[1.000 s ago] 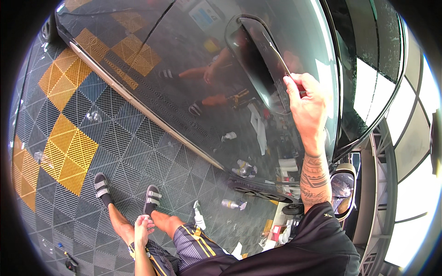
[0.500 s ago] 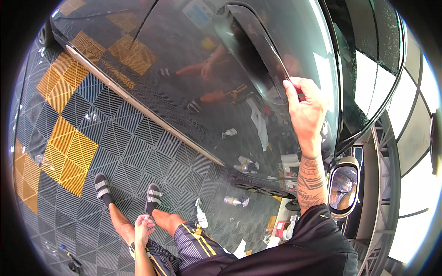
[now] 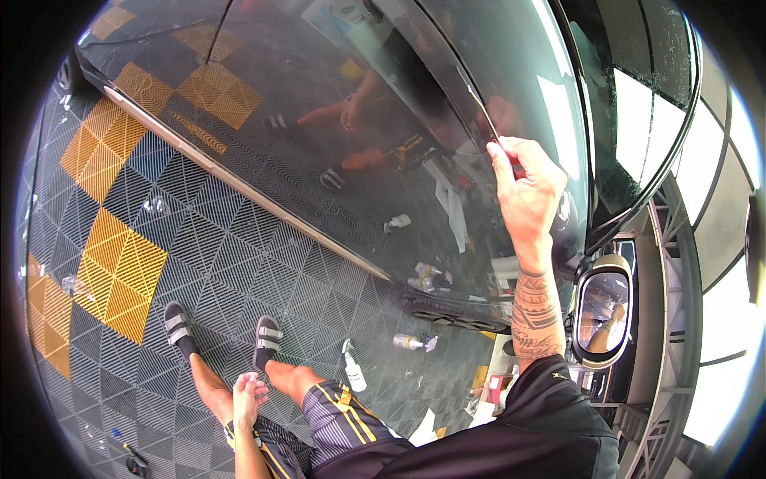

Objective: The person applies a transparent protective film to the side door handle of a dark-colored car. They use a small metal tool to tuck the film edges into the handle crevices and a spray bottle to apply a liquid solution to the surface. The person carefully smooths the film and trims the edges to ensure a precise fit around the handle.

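Right hand point(image 3: 528, 182): raised in front of the dark vehicle door point(image 3: 319, 88), thumb and index finger pinched together on the near end of a slim tool point(image 3: 483, 114), remaining fingers folded toward the palm. Tool orientation: angled up and left from the fingertips, light-coloured at the far tip, located over the door beside the elongated handle recess point(image 3: 411, 65). Contact between tip and door surface: cannot tell. Left hand point(image 3: 247, 395): lowered in front of the striped shorts point(image 3: 343, 419), fingers loosely curled; exact opening and any item within, cannot tell.

Right of the tattooed forearm point(image 3: 538, 311): pale-rimmed side mirror point(image 3: 604, 311), with dark window glass point(image 3: 610, 136) above. Below the door: ribbed floor point(image 3: 215, 255), grey with yellow and blue sections. On the floor: white spray bottle point(image 3: 354, 371) near the shorts; clear spray bottle point(image 3: 409, 342) near the wheel point(image 3: 452, 314). On the feet: strapped sandals point(image 3: 268, 338).
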Demonstrator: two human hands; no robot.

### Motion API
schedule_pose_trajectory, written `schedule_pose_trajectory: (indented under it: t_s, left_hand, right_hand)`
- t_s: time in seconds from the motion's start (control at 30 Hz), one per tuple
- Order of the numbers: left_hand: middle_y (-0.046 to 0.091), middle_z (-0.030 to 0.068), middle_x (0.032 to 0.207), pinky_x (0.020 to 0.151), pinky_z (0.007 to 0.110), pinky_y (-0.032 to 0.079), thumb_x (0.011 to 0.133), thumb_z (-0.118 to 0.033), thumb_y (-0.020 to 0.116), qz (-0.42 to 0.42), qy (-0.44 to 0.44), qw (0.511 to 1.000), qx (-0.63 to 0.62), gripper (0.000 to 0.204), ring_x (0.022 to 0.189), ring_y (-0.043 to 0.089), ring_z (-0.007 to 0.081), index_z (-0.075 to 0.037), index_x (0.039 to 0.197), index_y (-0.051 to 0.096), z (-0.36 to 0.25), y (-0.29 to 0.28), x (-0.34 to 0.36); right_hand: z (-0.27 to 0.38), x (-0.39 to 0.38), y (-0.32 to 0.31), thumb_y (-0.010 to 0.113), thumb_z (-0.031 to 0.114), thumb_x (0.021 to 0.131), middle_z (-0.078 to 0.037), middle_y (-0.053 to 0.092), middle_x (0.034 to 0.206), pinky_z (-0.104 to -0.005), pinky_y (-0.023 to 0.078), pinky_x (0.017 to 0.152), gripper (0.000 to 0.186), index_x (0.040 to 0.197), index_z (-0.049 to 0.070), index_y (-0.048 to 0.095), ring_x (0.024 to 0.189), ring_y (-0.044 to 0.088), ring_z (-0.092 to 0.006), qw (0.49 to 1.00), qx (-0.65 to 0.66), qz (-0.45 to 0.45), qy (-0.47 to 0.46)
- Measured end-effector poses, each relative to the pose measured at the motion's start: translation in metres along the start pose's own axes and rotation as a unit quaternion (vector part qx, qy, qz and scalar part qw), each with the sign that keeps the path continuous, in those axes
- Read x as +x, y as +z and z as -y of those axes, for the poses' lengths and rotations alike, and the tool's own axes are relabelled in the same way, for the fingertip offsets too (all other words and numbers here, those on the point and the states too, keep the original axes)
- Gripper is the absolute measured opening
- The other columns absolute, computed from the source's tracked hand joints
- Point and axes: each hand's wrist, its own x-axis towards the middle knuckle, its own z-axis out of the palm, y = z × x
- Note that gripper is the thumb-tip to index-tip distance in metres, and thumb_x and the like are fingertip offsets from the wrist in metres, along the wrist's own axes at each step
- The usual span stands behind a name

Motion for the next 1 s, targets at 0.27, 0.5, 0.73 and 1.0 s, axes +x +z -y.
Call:
schedule_pose_trajectory:
  t_s: [0.27, 0.5, 0.73, 1.0]
  left_hand:
    - [0.058, -0.0005, 0.082, 0.060, 0.027, 0.049, 0.097, -0.022, 0.052, -0.011, 0.001, 1.000, 0.007, 0.012, 0.070, 0.058, 0.0108, -0.013, 0.104, 0.054, 0.004, 0.002, -0.001]
    - [0.058, -0.0003, 0.083, 0.061, 0.027, 0.050, 0.097, -0.023, 0.051, -0.017, 0.004, 1.000, 0.022, 0.013, 0.071, 0.059, 0.0111, -0.012, 0.105, 0.054, 0.009, 0.001, -0.001]
    - [0.058, 0.0000, 0.083, 0.062, 0.027, 0.050, 0.097, -0.023, 0.050, -0.016, 0.009, 0.999, 0.037, 0.015, 0.071, 0.059, 0.0108, -0.012, 0.106, 0.054, 0.010, 0.000, -0.003]
    - [0.058, -0.0005, 0.082, 0.060, 0.026, 0.050, 0.098, -0.022, 0.049, -0.018, 0.005, 0.999, 0.034, 0.014, 0.071, 0.059, 0.0105, -0.012, 0.106, 0.054, 0.011, -0.001, -0.001]
  right_hand:
    - [-0.016, -0.023, -0.008, 0.072, 0.000, 0.077, -0.012, 0.067, 0.078, -0.0259, 0.049, 0.058, 0.010, 0.084, -0.003, 0.065, 0.062, 0.063, -0.0177, 1.000, 0.007, -0.005, 0.028]
    - [-0.027, -0.044, -0.012, 0.073, 0.000, 0.077, -0.013, 0.067, 0.078, -0.0259, 0.049, 0.058, 0.011, 0.085, -0.003, 0.065, 0.062, 0.063, -0.0177, 0.998, 0.023, 0.000, 0.064]
    - [-0.033, -0.057, -0.015, 0.073, 0.000, 0.077, -0.013, 0.067, 0.079, -0.0260, 0.050, 0.058, 0.011, 0.084, -0.003, 0.065, 0.062, 0.064, -0.0178, 0.998, 0.014, -0.011, 0.060]
    - [-0.038, -0.071, -0.012, 0.073, 0.000, 0.077, -0.014, 0.067, 0.079, -0.0260, 0.050, 0.059, 0.011, 0.084, -0.003, 0.065, 0.062, 0.064, -0.0179, 0.997, 0.022, -0.023, 0.075]
